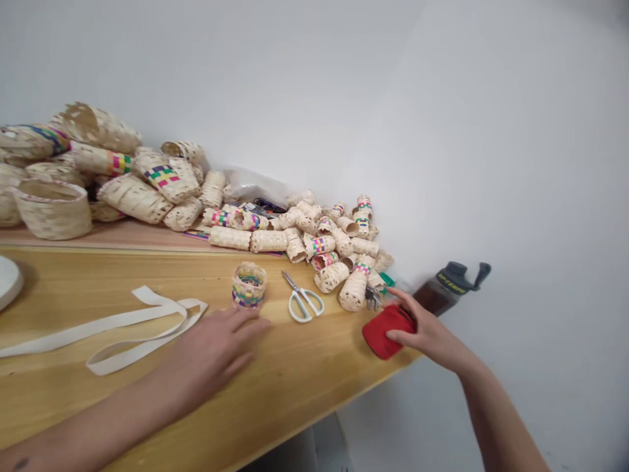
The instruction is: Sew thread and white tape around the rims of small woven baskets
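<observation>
table (304, 387): pale wood, running from lower left toward the far right corner.
plate (8, 282): white, only the rim in view, at the far left edge of the frame.
big baskets (93, 187): pale woven strips, heaped along the back of the table, some with coloured bands.
strap (142, 328): white, flat, looped loosely on the wood, just left of the left hand.
left hand (211, 357): palm down on the wood, fingers spread wide, holding nothing.
small basket (249, 286): upright, coloured bands around it, just beyond the left fingertips, apparently not touching them.
scissors (302, 298): white handles, lying flat, between small basket and tube pile.
small woven tubes (329, 239): loose pile at the back.
plastic bag (253, 183): crumpled, behind the pile.
keys (373, 298): small, metal, at the pile's front edge.
red pouch (386, 331): at the table's edge, partly overhanging.
right hand (427, 331): narrow grip, fingers and thumb closed on the red pouch.
bottle (449, 288): dark, grey cap, tilted, beyond the right hand.
</observation>
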Motion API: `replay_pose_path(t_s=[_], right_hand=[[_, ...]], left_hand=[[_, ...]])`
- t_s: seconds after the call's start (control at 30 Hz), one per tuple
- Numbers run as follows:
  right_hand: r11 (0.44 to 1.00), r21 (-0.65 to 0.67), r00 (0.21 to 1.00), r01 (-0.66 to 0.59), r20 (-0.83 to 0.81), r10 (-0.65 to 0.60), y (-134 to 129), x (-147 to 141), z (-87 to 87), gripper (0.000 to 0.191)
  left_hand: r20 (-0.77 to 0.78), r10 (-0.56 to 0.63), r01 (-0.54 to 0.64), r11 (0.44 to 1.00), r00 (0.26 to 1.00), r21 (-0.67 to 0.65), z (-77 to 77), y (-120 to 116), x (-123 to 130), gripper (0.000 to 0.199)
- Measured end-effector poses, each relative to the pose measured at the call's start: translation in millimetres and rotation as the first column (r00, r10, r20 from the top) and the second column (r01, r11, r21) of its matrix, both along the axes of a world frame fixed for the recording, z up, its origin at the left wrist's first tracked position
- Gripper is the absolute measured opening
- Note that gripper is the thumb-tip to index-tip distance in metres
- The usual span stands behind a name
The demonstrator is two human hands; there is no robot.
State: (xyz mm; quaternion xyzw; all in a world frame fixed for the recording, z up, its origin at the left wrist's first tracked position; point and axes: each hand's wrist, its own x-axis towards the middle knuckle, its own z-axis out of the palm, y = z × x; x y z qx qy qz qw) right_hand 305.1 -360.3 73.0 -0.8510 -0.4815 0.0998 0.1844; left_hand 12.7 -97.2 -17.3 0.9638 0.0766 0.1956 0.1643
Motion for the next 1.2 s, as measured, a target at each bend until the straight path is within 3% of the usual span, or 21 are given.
replay_pose_path(t_s=[0.07, 0.13, 0.2, 0.23, 0.27, 0.33, 0.37, 0.4, 0.43, 0.47, 0.53, 0.57, 0.63, 0.73, 0.83, 0.97, 1.07, 1.1, 1.13, 1.2], right_hand=[[0.989, 0.086, 0.973, -0.121, -0.189, 0.136, -7.2, -26.1, 23.4, 0.076], [0.963, 0.147, 0.929, -0.225, -0.265, 0.258, -9.0, -48.1, 42.8, 0.078], [0.922, 0.216, 0.877, -0.322, -0.298, 0.376, -5.6, -63.0, 55.2, 0.08], [0.898, 0.255, 0.852, -0.358, -0.305, 0.426, -2.6, -67.6, 58.8, 0.079], [0.877, 0.292, 0.829, -0.382, -0.311, 0.465, 0.6, -70.2, 60.9, 0.079], [0.857, 0.336, 0.806, -0.391, -0.324, 0.495, 5.5, -70.0, 62.3, 0.078], [0.859, 0.34, 0.805, -0.382, -0.335, 0.49, 6.5, -67.5, 62.2, 0.078], [0.865, 0.338, 0.808, -0.369, -0.342, 0.479, 6.3, -63.8, 61.8, 0.079], [0.873, 0.329, 0.817, -0.36, -0.342, 0.465, 5.0, -59.2, 61.1, 0.08], [0.883, 0.308, 0.83, -0.354, -0.332, 0.448, 3.1, -54.3, 60.2, 0.08], [0.912, 0.227, 0.875, -0.34, -0.28, 0.396, -0.7, -44.7, 57.0, 0.08], [0.93, 0.164, 0.904, -0.328, -0.23, 0.359, -1.4, -40.6, 54.3, 0.08], [0.958, 0.019, 0.953, -0.285, -0.103, 0.286, 0.7, -34.0, 46.6, 0.079], [0.96, -0.111, 0.965, -0.258, 0.025, 0.262, 10.6, -28.6, 31.8, 0.072], [0.946, -0.093, 0.95, -0.312, 0.003, 0.313, 19.1, -29.9, 23.2, 0.073], [0.936, 0.006, 0.934, -0.352, -0.071, 0.351, 23.4, -40.5, 30.7, 0.082], [0.916, -0.006, 0.913, -0.401, -0.09, 0.399, 29.4, -49.1, 40.7, 0.08], [0.906, -0.026, 0.904, -0.423, -0.083, 0.419, 32.6, -51.5, 43.0, 0.078], [0.895, -0.046, 0.896, -0.443, -0.072, 0.439, 36.2, -53.6, 44.6, 0.076], [0.879, -0.072, 0.882, -0.472, -0.044, 0.47, 43.7, -56.8, 46.0, 0.073]], left_hand=[[0.073, -0.101, 0.109, 0.986, 0.992, -0.122, 20.3, -16.4, 5.5, 0.055], [0.121, -0.233, 0.255, 0.939, 0.965, -0.23, 44.3, -34.1, 21.5, 0.074], [0.177, -0.388, 0.425, 0.851, 0.905, -0.309, 66.2, -51.0, 44.6, 0.089], [0.25, -0.439, 0.504, 0.781, 0.863, -0.369, 74.0, -58.7, 56.3, 0.09], [0.325, -0.498, 0.595, 0.667, 0.804, -0.449, 78.8, -65.8, 66.8, 0.089], [0.429, -0.605, 0.704, 0.337, 0.671, -0.625, 78.3, -77.1, 81.1, 0.091], [0.428, -0.645, 0.67, 0.18, 0.633, -0.72, 73.4, -80.7, 84.1, 0.083], [0.391, -0.688, 0.587, 0.064, 0.612, -0.807, 66.5, -82.3, 84.5, 0.07], [0.328, -0.722, 0.481, 0.008, 0.609, -0.877, 58.3, -81.8, 82.9, 0.055], [0.243, -0.733, 0.38, 0.023, 0.636, -0.925, 49.9, -78.9, 79.8, 0.044], [0.097, -0.615, 0.239, 0.153, 0.782, -0.959, 35.2, -67.6, 72.2, 0.034], [0.058, -0.548, 0.191, 0.19, 0.834, -0.963, 29.6, -60.2, 69.0, 0.035], [0.032, -0.436, 0.136, 0.209, 0.899, -0.968, 21.8, -45.5, 65.2, 0.04], [0.061, -0.307, 0.129, 0.207, 0.95, -0.97, 14.5, -32.6, 66.9, 0.043], [0.178, -0.225, 0.22, 0.179, 0.958, -0.959, 9.6, -33.2, 74.7, 0.043], [0.311, -0.28, 0.349, 0.098, 0.909, -0.932, 11.1, -43.3, 85.3, 0.071], [0.35, -0.359, 0.388, 0.039, 0.865, -0.921, 16.3, -48.7, 87.6, 0.063], [0.339, -0.339, 0.38, 0.058, 0.878, -0.923, 17.9, -49.3, 86.8, 0.056], [0.321, -0.295, 0.367, 0.113, 0.9, -0.924, 19.4, -49.2, 85.2, 0.048], [0.291, -0.177, 0.335, 0.327, 0.94, -0.884, 22.1, -47.5, 80.0, 0.026]])
